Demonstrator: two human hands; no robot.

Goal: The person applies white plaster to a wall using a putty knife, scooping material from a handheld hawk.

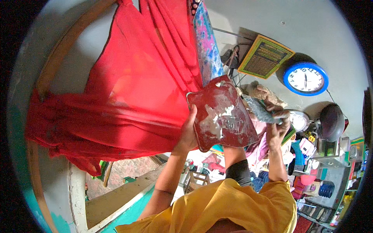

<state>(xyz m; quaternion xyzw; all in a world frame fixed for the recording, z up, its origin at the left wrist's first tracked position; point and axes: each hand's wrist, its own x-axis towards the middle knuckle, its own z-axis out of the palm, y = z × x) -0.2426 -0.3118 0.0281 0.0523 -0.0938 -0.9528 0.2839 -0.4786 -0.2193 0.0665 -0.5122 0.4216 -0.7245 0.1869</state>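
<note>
A pale grey wall (248,11) rises over a cramped room, household goods (307,149) crowding its right side. One large red cloth (136,85) drapes across the left, above a person in one yellow shirt (233,198). One blue-and-pink patterned cloth (208,42) hangs beside it. At center, one maroon board (223,116), smeared with whitish paste, is held up before the red cloth. One yellow-framed plaque (265,57) and one blue-rimmed clock (305,79) mark the wall at right. Of two bare hands, the left hand (189,134) grips the board's left edge, thumb on its face, other fingers hidden, their spread impossible to tell; the right hand (278,130) curls its fingers around one grey-bladed scraper (258,110), just beside the board's right edge.
</note>
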